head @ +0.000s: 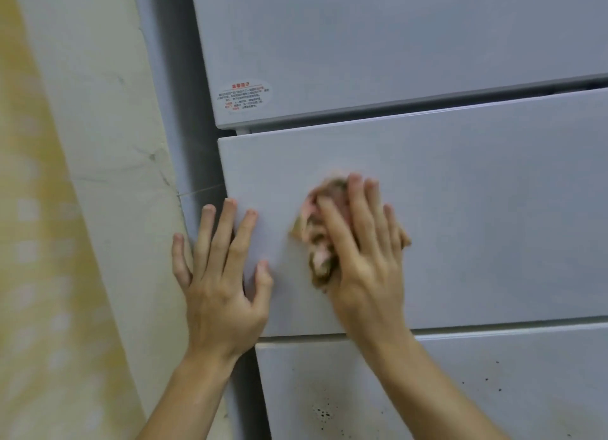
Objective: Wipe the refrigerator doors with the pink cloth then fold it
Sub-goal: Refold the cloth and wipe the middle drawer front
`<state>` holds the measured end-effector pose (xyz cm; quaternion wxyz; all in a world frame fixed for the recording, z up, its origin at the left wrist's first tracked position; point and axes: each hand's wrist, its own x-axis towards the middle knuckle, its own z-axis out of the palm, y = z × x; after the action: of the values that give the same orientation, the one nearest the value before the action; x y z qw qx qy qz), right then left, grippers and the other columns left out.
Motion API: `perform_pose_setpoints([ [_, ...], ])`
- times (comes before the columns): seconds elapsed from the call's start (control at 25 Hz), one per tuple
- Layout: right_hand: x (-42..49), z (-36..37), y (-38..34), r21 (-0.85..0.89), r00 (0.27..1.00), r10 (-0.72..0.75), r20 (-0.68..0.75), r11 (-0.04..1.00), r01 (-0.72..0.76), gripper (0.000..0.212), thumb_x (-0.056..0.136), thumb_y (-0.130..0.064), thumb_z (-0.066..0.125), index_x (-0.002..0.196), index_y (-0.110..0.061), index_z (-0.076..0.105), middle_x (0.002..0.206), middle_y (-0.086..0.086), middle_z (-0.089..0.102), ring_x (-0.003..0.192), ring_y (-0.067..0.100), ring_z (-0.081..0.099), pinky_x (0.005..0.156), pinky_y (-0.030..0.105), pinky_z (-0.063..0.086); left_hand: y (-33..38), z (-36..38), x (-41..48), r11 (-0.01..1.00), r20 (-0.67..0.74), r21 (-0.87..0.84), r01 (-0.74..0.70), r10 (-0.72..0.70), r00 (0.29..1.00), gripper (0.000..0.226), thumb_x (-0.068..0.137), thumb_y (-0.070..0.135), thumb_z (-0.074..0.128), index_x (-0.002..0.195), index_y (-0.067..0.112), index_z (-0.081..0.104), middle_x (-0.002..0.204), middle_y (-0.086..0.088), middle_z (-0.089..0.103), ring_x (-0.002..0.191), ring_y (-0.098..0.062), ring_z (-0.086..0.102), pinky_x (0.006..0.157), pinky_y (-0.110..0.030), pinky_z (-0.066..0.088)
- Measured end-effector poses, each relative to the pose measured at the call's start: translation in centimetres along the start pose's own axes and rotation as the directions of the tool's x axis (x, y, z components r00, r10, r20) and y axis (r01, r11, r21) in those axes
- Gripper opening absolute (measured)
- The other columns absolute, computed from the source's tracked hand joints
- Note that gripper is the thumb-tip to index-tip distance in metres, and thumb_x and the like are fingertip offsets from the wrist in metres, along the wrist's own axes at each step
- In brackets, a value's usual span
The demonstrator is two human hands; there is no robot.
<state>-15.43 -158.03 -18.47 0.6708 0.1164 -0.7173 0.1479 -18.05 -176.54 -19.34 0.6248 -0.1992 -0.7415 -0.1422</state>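
Nearest the person, below both wrists, lay the pale grey lower refrigerator door panel, marked with a scatter of dark specks under the right forearm. Above it, the left hand lay flat and open on the left edge of the pale grey middle refrigerator door panel, its fingers spread and straight, holding nothing. Its little finger reached past the edge toward the cream plaster wall. Just to its right, apart from it, the right hand pressed the bunched pink cloth against the same panel with fingers spread and nearly straight. The cloth was pinned under palm and fingers rather than gripped, and stuck out on the thumb side. It showed brownish patches and was blurred, which suggested a wiping stroke in hand. Farther up, beyond the fingertips, was the pale grey upper refrigerator door, with an oval white sticker with red print at its lower left corner. Since the cloth was crumpled, only a small part of it likely met the door, so strokes could leave unwiped bands. Held by pressure alone, it could slide out from under the palm and drop. The soiled patches might smear grime back onto the panel, and the specks below looked likely to need firmer rubbing.
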Motion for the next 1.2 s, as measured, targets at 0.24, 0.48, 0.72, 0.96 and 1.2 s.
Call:
perform_pose_setpoints([
  [0.24,5.3,3.1,-4.9,-0.013,0.994,0.069,-0.079,0.997,-0.070,0.051,0.110,-0.015,0.041,0.160,-0.013,0.039,0.170,0.016,0.026,0.161,0.031,0.018,0.131,0.048,0.016,-2.5,-0.4,0.1,0.998,0.016,0.027,0.050,-0.051,0.999,0.069,0.096,0.041,0.052,0.161,0.032,0.033,0.175,-0.006,0.018,0.163,-0.032,0.006,0.126,-0.066,-0.002],
  [0.48,-5.5,2.1,-3.6,0.014,0.941,-0.242,0.235,0.969,0.245,0.061,0.101,-0.007,0.036,0.161,-0.017,0.039,0.172,0.007,0.024,0.161,0.025,0.021,0.131,0.043,0.020,-3.3,-0.5,-0.4,0.999,0.023,0.008,0.038,-0.038,0.999,0.070,0.093,0.034,0.049,0.161,0.032,0.034,0.174,-0.011,0.016,0.163,-0.036,0.003,0.123,-0.072,-0.005],
  [0.72,0.8,1.7,-4.4,0.236,0.998,0.020,0.063,0.971,-0.034,0.046,0.110,-0.011,0.028,0.155,-0.005,0.038,0.171,0.015,0.024,0.161,0.030,0.018,0.132,0.044,0.013,-4.6,-0.9,-0.9,0.978,0.138,-0.106,0.179,-0.164,0.977,0.075,0.094,0.036,0.045,0.165,0.033,0.022,0.177,0.000,-0.002,0.163,-0.024,-0.008,0.126,-0.067,-0.007],
  [0.96,9.3,5.2,-7.5,0.162,0.988,0.018,-0.153,0.987,0.007,0.036,0.104,-0.007,0.058,0.139,-0.005,0.066,0.156,0.016,0.052,0.150,0.032,0.041,0.127,0.044,0.029,-5.0,-1.0,-1.1,0.957,0.161,-0.210,0.201,-0.169,0.972,0.071,0.099,0.031,0.040,0.166,0.027,0.018,0.177,0.002,-0.002,0.163,-0.022,-0.008,0.126,-0.063,-0.012],
  [1.2,-3.7,4.7,-6.7,0.243,0.937,-0.321,0.135,0.928,0.283,0.033,0.107,-0.004,0.051,0.135,-0.004,0.068,0.160,0.010,0.048,0.155,0.024,0.036,0.123,0.046,0.036,-4.6,-0.9,-0.9,0.914,0.079,-0.325,0.242,-0.228,0.970,0.061,0.103,0.024,0.027,0.164,0.021,0.025,0.176,0.003,0.014,0.163,-0.018,0.006,0.128,-0.061,-0.008],
])
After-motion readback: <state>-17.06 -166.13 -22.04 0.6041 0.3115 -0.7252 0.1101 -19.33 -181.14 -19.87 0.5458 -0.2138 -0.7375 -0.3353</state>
